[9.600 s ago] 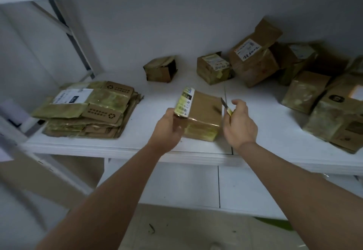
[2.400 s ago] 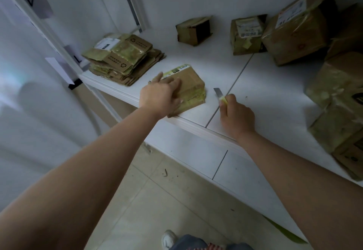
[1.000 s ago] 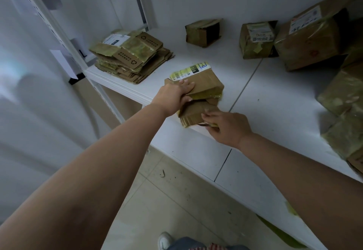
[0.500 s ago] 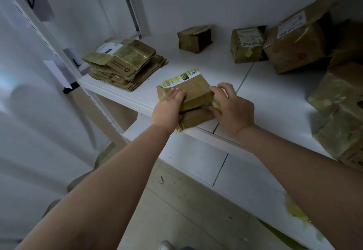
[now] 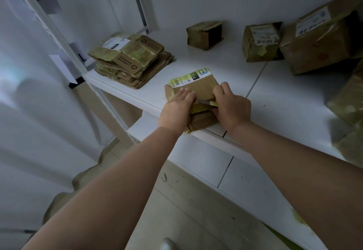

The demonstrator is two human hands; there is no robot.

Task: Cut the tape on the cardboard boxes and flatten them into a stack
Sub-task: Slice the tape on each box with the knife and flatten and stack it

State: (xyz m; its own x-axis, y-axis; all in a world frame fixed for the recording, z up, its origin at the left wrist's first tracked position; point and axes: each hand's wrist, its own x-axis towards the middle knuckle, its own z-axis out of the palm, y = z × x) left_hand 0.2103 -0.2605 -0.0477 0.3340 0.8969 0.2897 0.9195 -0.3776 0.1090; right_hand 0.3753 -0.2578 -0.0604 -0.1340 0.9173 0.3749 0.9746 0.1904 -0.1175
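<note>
- A stack of flattened boxes (image 5: 131, 64) lies at the shelf's (image 5: 284, 100) left end.
- The left hand (image 5: 177, 108) presses straight fingers on the flattened box (image 5: 198, 86) at the shelf's front edge.
- The right hand (image 5: 230, 107) curls around a cutter (image 5: 208, 102) against that box.
- Taped boxes (image 5: 261, 42) stand behind, to the right.

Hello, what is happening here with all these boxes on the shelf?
A person is flattening a small cardboard box at the front edge of a white shelf. The left hand presses flat on it, while the right hand grips its right side and also holds a small cutter. A stack of flattened boxes lies to the left. Several taped boxes wait at the back and right, not yet flattened.
</note>
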